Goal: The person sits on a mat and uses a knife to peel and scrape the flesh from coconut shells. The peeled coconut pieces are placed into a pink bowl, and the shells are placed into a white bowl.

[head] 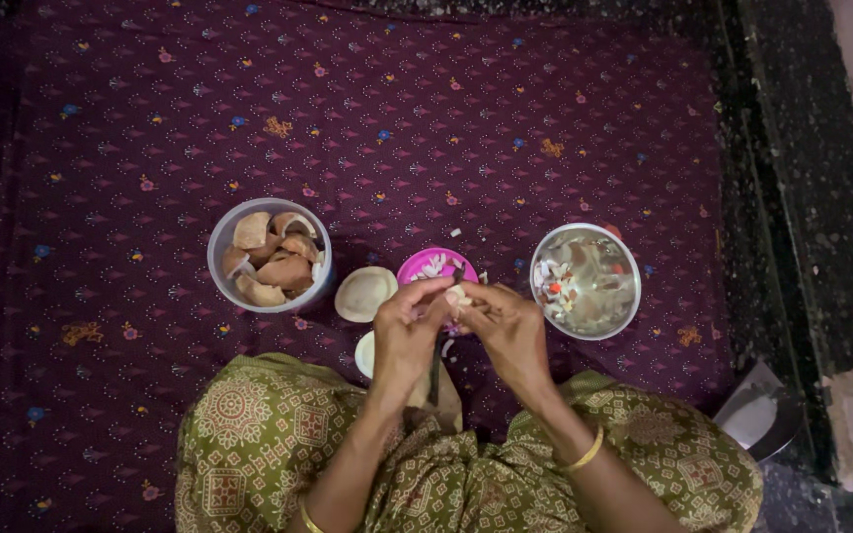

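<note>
**Coconut cutting: partway through, plenty left**

Small pale coconut piece (458,294) pinched between both hands, just above the pink bowl (425,264). Left hand (405,331) curled nearly closed, fingertips on the piece. Right hand (507,331) likewise closed around it from the other side. Blade, if any, not discernible; dark upright shape between the wrists could be a fixed cutter, can't confirm.

Done so far, judging by layout: pink bowl holds some white bits; steel bowl (585,281) on the right holds mixed white chips, contents blurry under glare.

Left to do: white tub (269,255) on the left full of brown-skinned coconut chunks; one coconut half (365,293) lying on the purple cloth (348,118) beside the pink bowl, another pale piece (364,353) half hidden behind the left wrist.

Steel plate (754,413) at lower right partly cut off by the dark ledge. Dim light overall.
</note>
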